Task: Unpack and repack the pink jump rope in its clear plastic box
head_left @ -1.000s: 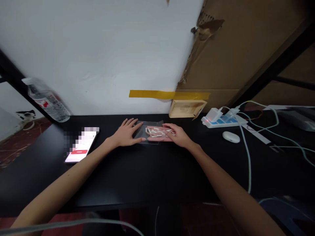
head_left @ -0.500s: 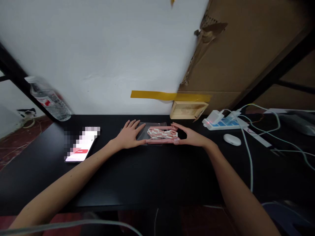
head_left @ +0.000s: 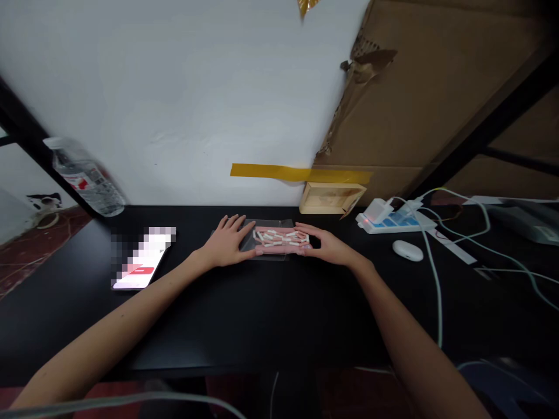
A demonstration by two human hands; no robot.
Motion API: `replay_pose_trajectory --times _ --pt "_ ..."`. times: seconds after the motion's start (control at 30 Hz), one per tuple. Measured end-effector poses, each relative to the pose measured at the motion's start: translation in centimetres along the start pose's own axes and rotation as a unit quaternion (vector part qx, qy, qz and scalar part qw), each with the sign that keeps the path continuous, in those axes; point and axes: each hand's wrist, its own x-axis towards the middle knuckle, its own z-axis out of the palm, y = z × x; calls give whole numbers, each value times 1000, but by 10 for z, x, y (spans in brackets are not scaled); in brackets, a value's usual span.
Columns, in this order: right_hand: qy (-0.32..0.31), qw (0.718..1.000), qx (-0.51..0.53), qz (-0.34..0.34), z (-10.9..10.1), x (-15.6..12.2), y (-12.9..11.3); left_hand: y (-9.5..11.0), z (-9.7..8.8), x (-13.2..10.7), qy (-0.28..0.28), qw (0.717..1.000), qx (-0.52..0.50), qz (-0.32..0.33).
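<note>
A folded bundle of pink and white beaded rope with two long pink handles, which looks like a skipping rope, lies on or partly inside a clear plastic bag on the black table. My right hand grips the bundle's right end, fingers at the far side and thumb at the near side. On the bag's left part rests my left hand, palm down with fingers spread, its thumb tip by the near handle. Whether the rope's left end is under the film I cannot tell.
A lit phone lies to the left, and a water bottle leans in the back corner. Behind my right hand a small wooden tray stands against cardboard. Farther right are a power strip, a white earbud case and several cables.
My right hand has moved a little left, taking the rope bundle farther over the bag toward my left hand. My left hand stays spread on the bag. The view shifted slightly.
</note>
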Motion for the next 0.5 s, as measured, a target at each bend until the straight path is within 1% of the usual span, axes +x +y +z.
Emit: replay_pose_trajectory --times 0.07,0.13,0.2,0.27,0.37,0.43,0.5 --pt "6 1000 -7 -4 3 1 -2 0 0 0 2 1000 1 3" --pt "-5 1000 -11 5 0 -1 -2 0 0 0 3 1000 0 2" --pt "-17 1000 -9 22 -9 -6 -1 -1 1 0 1 1000 -1 -2" --pt "-15 999 -1 38 -21 -12 4 -1 1 0 -1 1000 -2 -4" --pt "-11 999 14 44 -35 -19 16 -2 1 0 -3 1000 -2 -2" --pt "-12 998 12 56 -39 -21 23 -1 1 0 -3 1000 -2 -1" --pt "-16 998 6 63 -37 -20 26 -1 1 0 -1 1000 -4 -1"
